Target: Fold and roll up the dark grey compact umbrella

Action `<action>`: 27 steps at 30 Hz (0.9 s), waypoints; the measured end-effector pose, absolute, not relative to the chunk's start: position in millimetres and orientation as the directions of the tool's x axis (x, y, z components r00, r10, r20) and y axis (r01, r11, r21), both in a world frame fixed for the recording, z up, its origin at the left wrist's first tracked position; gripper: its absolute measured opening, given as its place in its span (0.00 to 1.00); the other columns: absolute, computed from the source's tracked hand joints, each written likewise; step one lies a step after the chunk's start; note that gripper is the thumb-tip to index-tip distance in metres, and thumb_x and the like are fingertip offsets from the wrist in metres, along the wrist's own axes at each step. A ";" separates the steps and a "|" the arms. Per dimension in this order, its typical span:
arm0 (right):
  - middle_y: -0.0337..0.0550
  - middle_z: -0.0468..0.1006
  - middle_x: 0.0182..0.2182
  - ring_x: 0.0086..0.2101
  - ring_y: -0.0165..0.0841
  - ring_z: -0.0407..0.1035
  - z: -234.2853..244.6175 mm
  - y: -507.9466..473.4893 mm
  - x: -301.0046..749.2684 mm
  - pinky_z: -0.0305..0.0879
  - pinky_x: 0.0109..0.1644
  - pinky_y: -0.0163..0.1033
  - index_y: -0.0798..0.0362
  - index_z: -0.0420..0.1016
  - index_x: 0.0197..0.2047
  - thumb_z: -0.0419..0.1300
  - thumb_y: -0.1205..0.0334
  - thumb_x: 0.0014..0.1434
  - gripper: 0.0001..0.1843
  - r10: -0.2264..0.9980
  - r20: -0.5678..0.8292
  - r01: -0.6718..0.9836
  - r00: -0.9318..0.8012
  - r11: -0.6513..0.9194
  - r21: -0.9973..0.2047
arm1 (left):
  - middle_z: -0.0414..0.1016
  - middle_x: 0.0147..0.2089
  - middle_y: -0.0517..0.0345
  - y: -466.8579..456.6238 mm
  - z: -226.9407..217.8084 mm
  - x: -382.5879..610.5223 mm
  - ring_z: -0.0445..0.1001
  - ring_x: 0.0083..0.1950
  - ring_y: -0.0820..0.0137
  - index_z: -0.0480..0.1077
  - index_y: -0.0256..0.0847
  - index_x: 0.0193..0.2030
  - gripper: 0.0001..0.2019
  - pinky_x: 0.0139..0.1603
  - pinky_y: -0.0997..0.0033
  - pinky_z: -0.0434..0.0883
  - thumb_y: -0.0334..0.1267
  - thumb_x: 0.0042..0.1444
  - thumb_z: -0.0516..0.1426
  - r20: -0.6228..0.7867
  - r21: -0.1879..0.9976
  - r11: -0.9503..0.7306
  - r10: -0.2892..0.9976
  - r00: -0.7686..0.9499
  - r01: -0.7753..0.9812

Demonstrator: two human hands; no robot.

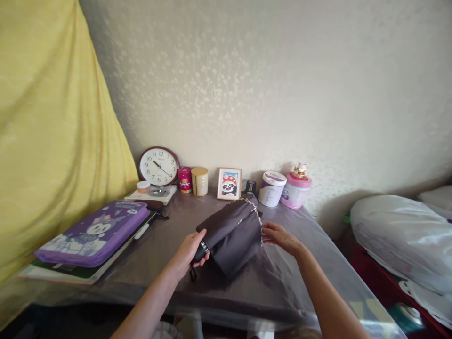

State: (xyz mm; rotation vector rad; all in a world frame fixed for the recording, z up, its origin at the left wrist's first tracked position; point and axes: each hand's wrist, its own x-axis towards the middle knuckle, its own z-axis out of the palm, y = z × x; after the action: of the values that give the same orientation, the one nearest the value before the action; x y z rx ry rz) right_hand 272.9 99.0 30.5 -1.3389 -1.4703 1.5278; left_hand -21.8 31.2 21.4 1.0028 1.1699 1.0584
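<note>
Just below the centre of the frame, the person is holding a dark folded umbrella low over the table, its canopy loose and bunched, not strapped tight. The left hand is closing firmly around the black handle at the lower left end, probably because that is the one rigid part that gives control of the whole bundle. A short wrist strap is dangling beneath it. The right hand is reaching in from the right and resting its fingertips against the open rim of the fabric, where the pale rib tips are showing. Whether it is pinching the cloth or only touching it cannot be told. The two hands are working at opposite ends, well apart, so the umbrella is lying slanted between them with its rim towards the upper right.

The other things are sitting back along the wall in a row (out of reach of the hands, it seems): a round clock leaning at centre left, a red tin and a gold tin just beside it, a small framed panda picture propped upright, then a white tub and a pink tub touching each other. At lower left a purple cartoon case is lying on top of a flat book, beside a yellow curtain. A white bag is bulging at the right edge.
</note>
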 end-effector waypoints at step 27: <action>0.33 0.69 0.24 0.27 0.30 0.72 47.3 80.1 287.6 0.65 0.32 0.35 0.54 0.67 0.32 0.63 0.58 0.45 0.12 0.862 -0.228 0.296 -0.453 -0.096 -0.950 | 0.68 0.12 0.58 39.3 6.0 -30.9 0.62 0.11 0.74 0.59 0.38 0.24 0.21 0.08 0.81 0.50 0.57 0.49 0.50 -0.212 0.975 0.211 0.977 0.002 -0.064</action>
State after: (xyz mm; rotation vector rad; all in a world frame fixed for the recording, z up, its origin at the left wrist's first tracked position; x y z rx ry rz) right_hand 287.6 80.1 47.3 -1.2617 -1.7098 1.5794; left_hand -30.9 39.3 6.0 1.0035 1.2595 1.0838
